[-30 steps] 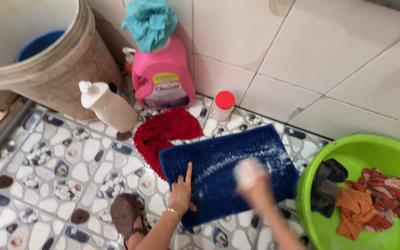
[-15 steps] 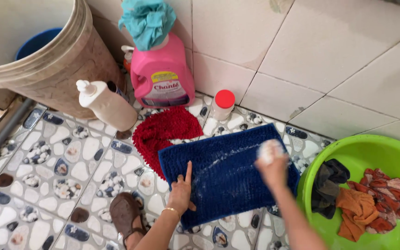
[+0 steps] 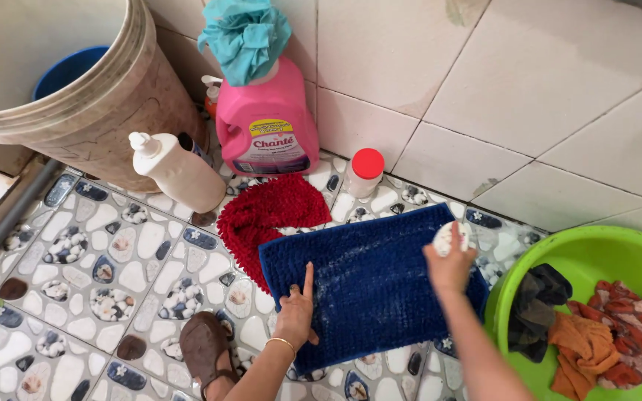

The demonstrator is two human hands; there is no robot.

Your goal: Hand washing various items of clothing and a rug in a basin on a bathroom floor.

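R hand, closed round a pale soapy lump, has swept from mid-mat to the far right edge of the blue mat w/ suds trailing, so scrubbing is working across. L hand stays flat, fingers spread, pinning the near-left corner on the tiled floor, beside the red mat.

The blue mat is a deep navy rectangle with a shaggy, nubbed pile; it lies flat on the pebble-patterned floor, turned slightly so its long edges slant down toward the right; pale soapy streaks run across its upper middle; its upper left corner overlaps the edge of a red mat beside it; its right end lies just beside a green basin. The white scrubbing piece is small, rounded and pale; it sits at the mat's upper right edge, pressed to the pile.
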